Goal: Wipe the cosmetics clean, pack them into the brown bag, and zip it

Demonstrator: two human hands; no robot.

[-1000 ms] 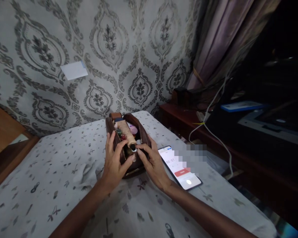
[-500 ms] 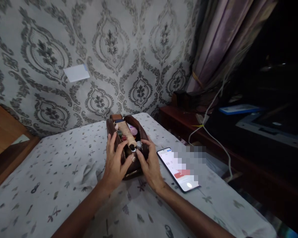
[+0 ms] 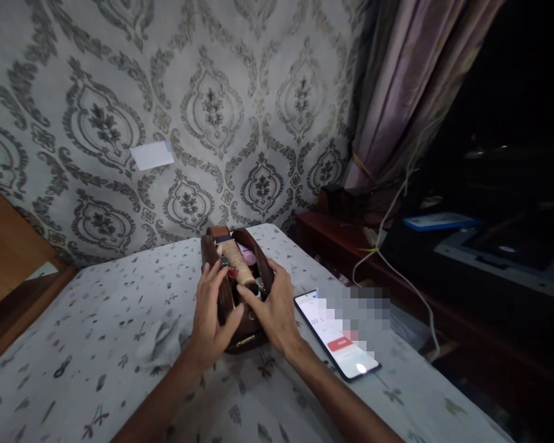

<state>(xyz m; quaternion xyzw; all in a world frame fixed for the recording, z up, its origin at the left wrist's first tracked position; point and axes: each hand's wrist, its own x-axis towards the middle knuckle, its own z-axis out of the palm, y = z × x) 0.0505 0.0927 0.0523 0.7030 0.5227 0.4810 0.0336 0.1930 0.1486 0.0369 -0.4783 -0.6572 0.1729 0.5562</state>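
Note:
A small brown bag [image 3: 253, 326] with a zipper and handles sits unzipped on the bed. Inside it lies a beige tube [image 3: 234, 258] with a dark cap end, beside a pink round item [image 3: 248, 256] and small red and green pieces. My left hand [image 3: 212, 314] rests along the bag's left side, fingers spread and thumb lifted off. On the right side, my right hand [image 3: 279, 307] has its fingers against the rim and its thumb stretched over the opening near the tube's cap. Both hands are open. The bag's deeper contents are hidden.
A phone [image 3: 337, 338] with a lit screen, partly pixelated, lies to the right of the bag. The patterned sheet [image 3: 120, 344] is rumpled on the left. Beyond the bed's right edge are a dark red cabinet [image 3: 311, 229], a white cable [image 3: 399, 271] and a blue-edged object [image 3: 443, 221].
My thumbs have parted from their near-touching position at the bag's front. The left hand has drawn slightly back and the right thumb lies over the opening. The view has tilted up a little.

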